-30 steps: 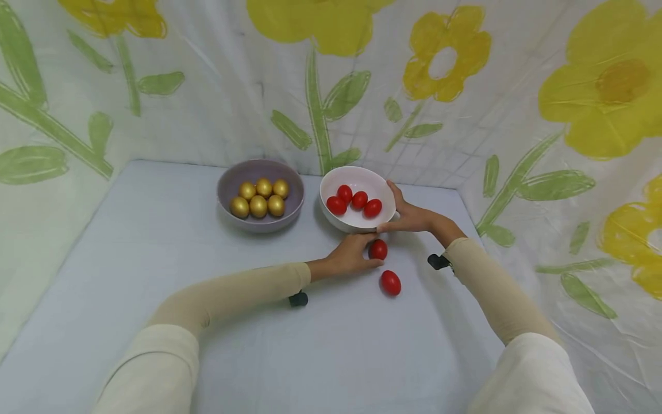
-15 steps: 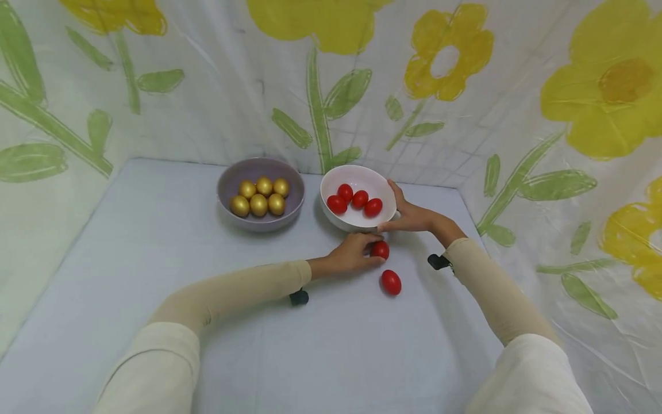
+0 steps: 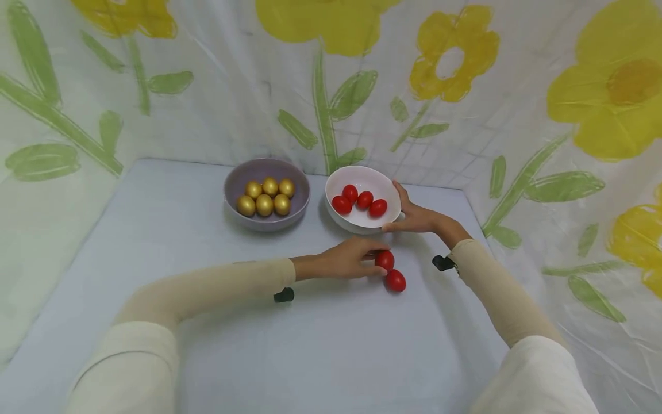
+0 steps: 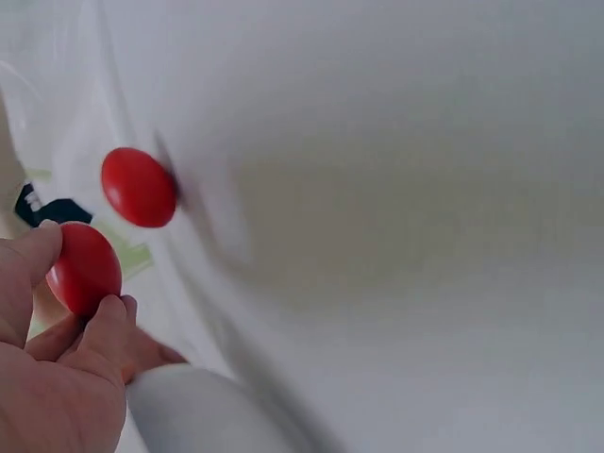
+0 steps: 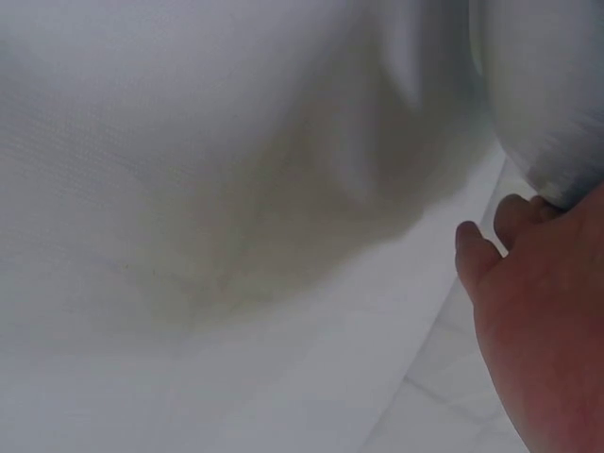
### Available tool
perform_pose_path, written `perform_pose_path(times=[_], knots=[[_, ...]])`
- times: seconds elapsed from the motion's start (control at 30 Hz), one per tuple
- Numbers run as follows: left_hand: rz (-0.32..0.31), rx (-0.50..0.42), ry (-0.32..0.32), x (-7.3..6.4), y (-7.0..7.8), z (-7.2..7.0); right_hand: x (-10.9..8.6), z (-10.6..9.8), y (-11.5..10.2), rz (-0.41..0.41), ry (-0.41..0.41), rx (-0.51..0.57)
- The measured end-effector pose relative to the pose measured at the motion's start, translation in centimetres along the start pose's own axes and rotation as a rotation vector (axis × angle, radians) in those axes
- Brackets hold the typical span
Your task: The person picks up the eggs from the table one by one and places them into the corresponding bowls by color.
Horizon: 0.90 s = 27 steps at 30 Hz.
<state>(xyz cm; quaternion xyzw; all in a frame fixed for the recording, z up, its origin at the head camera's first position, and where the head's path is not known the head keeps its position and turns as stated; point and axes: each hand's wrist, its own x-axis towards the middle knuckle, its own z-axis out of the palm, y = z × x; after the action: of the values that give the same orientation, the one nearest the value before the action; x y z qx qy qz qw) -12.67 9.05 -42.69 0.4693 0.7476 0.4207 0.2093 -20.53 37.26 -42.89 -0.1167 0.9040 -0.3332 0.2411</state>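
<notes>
My left hand (image 3: 345, 260) pinches a red egg (image 3: 384, 260) between thumb and fingertips, just in front of the white bowl (image 3: 336, 214). The left wrist view shows the held egg (image 4: 87, 271) between the digits. Right beside it, a second red egg (image 3: 396, 281) lies on the table. My right hand (image 3: 418, 219) holds the bowl by its right side, thumb at the front and fingers toward the back. In the right wrist view, fingers (image 5: 514, 222) reach the bowl's underside. Several red eggs (image 3: 365, 200) lie inside the bowl.
A purple-grey bowl (image 3: 235, 198) with several gold eggs (image 3: 265, 204) stands left of the white one. Both bowls sit near the back edge of the pale table (image 3: 310, 351). A flower-print curtain (image 3: 217, 103) hangs behind and on the sides.
My left hand has drawn the red egg away from the white bowl, toward the near side, up to the other loose egg. My right hand has stayed on the bowl.
</notes>
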Motion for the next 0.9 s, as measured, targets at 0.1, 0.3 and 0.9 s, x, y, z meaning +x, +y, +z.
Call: perform_pose_path(times=[0.1, 0.3, 0.9], knots=[[0.033, -0.048, 0.008, -0.2, 1.0, -1.5, 0.0, -0.2, 0.2, -0.018, 0.002, 0.011], [0.067, -0.037, 0.103, 0.1, 2.2, -4.8, -0.4, -0.5, 0.3, -0.032, -0.002, 0.021], [-0.034, 0.417, 0.12, 3.1, -1.8, -11.2, -0.2, 0.0, -0.5, -0.003, -0.019, 0.042]])
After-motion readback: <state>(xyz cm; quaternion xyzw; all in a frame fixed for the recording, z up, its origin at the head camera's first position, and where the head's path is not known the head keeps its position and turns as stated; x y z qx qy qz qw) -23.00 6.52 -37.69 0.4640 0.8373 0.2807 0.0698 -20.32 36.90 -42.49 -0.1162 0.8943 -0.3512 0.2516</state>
